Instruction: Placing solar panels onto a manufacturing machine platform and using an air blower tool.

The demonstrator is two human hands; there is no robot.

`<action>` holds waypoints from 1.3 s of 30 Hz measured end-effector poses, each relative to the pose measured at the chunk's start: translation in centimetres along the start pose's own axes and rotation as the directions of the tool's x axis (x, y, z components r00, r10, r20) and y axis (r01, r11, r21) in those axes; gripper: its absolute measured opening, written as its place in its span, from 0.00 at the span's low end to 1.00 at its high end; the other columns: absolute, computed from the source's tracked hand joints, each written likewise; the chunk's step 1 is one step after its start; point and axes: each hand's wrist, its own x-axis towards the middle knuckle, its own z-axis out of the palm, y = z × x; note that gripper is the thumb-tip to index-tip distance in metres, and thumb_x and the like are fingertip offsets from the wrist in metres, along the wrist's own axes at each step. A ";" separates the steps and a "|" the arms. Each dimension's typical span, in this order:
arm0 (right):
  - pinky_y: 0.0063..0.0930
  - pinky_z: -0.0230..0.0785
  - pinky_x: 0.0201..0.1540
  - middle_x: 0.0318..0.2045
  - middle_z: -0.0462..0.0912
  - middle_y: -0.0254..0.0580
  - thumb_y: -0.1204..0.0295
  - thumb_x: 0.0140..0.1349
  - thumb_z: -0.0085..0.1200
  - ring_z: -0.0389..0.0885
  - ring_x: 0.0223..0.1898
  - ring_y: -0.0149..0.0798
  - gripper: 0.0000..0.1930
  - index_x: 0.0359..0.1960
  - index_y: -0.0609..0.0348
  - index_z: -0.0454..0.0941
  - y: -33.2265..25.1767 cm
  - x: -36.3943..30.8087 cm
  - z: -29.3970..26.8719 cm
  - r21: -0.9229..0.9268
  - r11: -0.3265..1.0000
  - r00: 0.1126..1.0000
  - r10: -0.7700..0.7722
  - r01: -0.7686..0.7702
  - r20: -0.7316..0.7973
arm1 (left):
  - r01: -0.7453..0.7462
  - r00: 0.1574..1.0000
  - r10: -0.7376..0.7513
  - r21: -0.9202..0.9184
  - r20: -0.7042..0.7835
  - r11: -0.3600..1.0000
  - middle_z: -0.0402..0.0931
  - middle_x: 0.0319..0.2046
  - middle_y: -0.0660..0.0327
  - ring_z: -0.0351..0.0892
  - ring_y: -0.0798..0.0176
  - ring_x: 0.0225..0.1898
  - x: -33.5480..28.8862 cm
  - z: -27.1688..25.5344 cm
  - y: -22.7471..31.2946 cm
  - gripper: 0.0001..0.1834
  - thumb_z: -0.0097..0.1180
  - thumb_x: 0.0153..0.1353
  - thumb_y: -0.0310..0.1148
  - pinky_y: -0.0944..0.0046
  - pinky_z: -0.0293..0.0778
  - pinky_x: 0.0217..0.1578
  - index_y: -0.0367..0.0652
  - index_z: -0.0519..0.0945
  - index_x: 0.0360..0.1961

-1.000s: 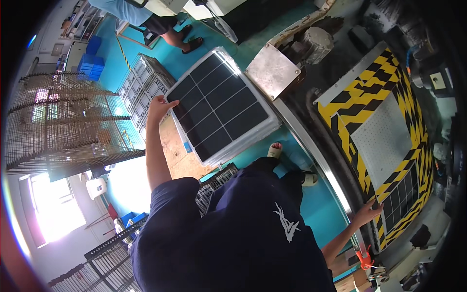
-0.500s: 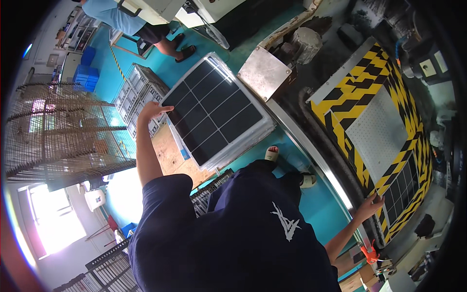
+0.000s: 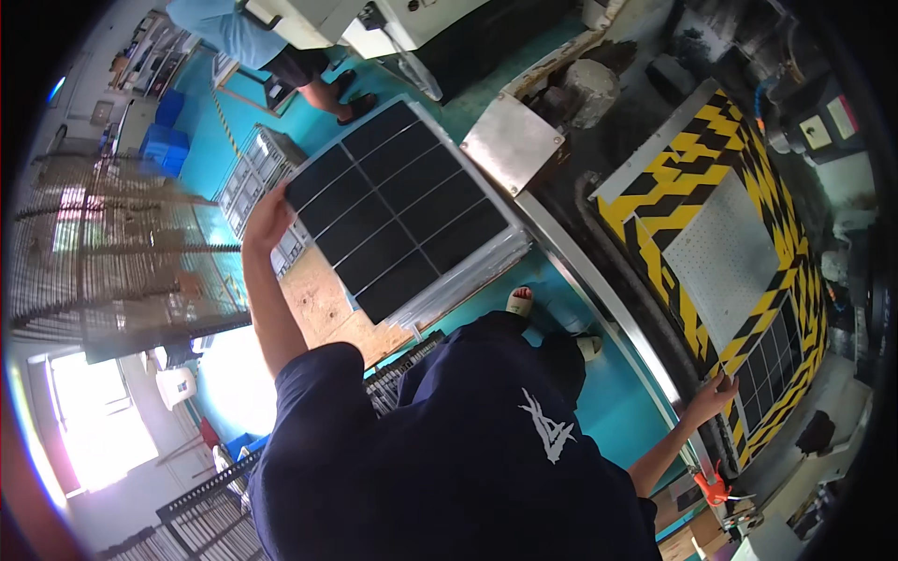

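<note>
A dark solar panel [image 3: 402, 210], crossed by pale grid lines, lies tilted over a stack of panels with pale edges [image 3: 472, 280]. My left hand [image 3: 269, 220] is closed on its left edge, the fingers partly hidden beneath. Far to the right, a second dark gridded panel [image 3: 772, 360] sits in a recess of a platform covered in yellow and black striped tape [image 3: 692, 192]. At that panel's near-left edge is my right hand [image 3: 713, 397], fingertips curled on the edge.
A perforated metal plate [image 3: 725, 252] lies in the striped platform. Between stack and platform run a metal rail [image 3: 608, 313] and a boxy metal cover [image 3: 513, 140]. Wire racks [image 3: 122, 252] stand left. Another person [image 3: 224, 33] is at the upper left; an orange clamp [image 3: 713, 486] is lower right.
My left hand has moved up and left with the top panel's edge, which now sits higher and apart from the stack's left side. My right hand has stayed in place.
</note>
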 end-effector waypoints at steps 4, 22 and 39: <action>0.47 0.75 0.54 0.52 0.84 0.58 0.61 0.75 0.54 0.84 0.54 0.57 0.25 0.67 0.62 0.70 1.1 0.0 0.2 0.062 0.998 0.996 0.037 -0.032 -0.081 | -0.132 0.970 0.135 0.029 -0.202 0.991 0.75 0.27 0.73 0.71 0.78 0.25 -1.8 -1.3 -0.1 0.11 0.56 0.76 0.40 0.75 0.67 0.21 0.46 0.82 0.50; 0.26 0.71 0.51 0.46 0.83 0.34 0.58 0.77 0.52 0.77 0.46 0.29 0.21 0.63 0.58 0.75 -22.0 4.3 -0.9 0.642 0.649 0.352 -0.537 -0.408 0.767 | 0.007 0.912 -0.038 0.077 0.409 0.997 0.81 0.54 0.60 0.78 0.68 0.57 1.9 37.0 -1.4 0.17 0.52 0.77 0.33 0.68 0.71 0.61 0.32 0.79 0.58; 0.16 0.59 0.29 0.31 0.77 0.23 0.71 0.75 0.53 0.70 0.28 0.18 0.06 0.50 0.52 0.76 -6.1 18.4 1.6 0.592 0.362 0.670 0.139 -0.720 0.729 | -0.271 0.502 -0.321 0.498 0.803 0.824 0.69 0.43 0.65 0.73 0.72 0.42 1.8 71.2 -19.1 0.32 0.69 0.61 0.23 0.70 0.74 0.47 0.40 0.69 0.65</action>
